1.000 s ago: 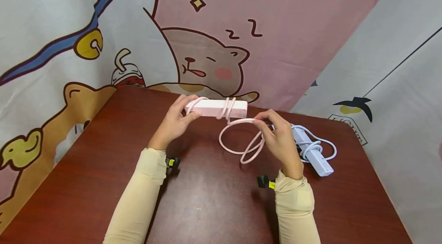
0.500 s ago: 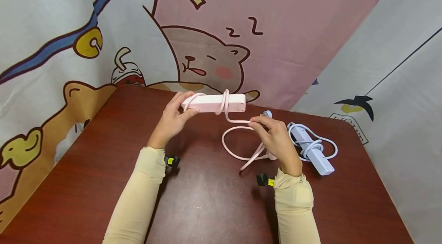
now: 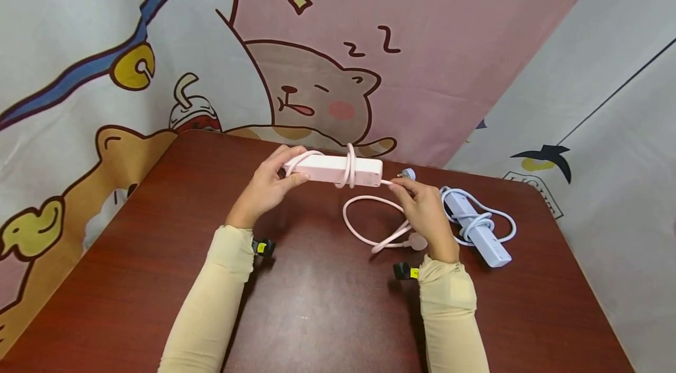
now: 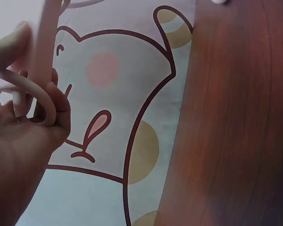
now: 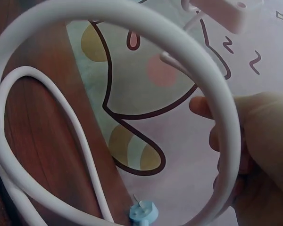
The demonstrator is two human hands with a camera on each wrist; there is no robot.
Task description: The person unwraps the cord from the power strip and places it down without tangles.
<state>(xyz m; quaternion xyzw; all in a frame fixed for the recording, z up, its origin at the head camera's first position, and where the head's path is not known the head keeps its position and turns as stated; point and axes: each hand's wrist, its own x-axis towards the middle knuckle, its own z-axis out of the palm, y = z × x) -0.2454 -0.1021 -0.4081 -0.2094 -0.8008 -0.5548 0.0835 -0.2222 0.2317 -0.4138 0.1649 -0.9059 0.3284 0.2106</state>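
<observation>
A pink power strip (image 3: 323, 169) is held up over the far part of the table, a few turns of its own cord around it. My left hand (image 3: 266, 185) grips its left end, thumb in front; the left wrist view shows the strip (image 4: 45, 52) and a bend of cord (image 4: 40, 94) at the fingers. Near the strip's right end, my right hand (image 3: 426, 214) pinches the pink cord (image 3: 344, 214) between thumb and fingertips. The rest of that cord loops below, ending in a round pink plug (image 3: 417, 241). Close to the right wrist camera, a large cord loop (image 5: 228, 117) crosses the view.
On the right of the brown table (image 3: 301, 314) lies a pale blue power strip (image 3: 488, 247), its cord wrapped around it. Its plug (image 3: 408, 173) lies near the back edge, just beyond my right hand. A cartoon-printed curtain (image 3: 449, 39) hangs behind.
The strip rose slightly, then came down and right. The cord between it and my right hand, earlier hanging below, now passes behind its right end. The pink plug has come into view.
</observation>
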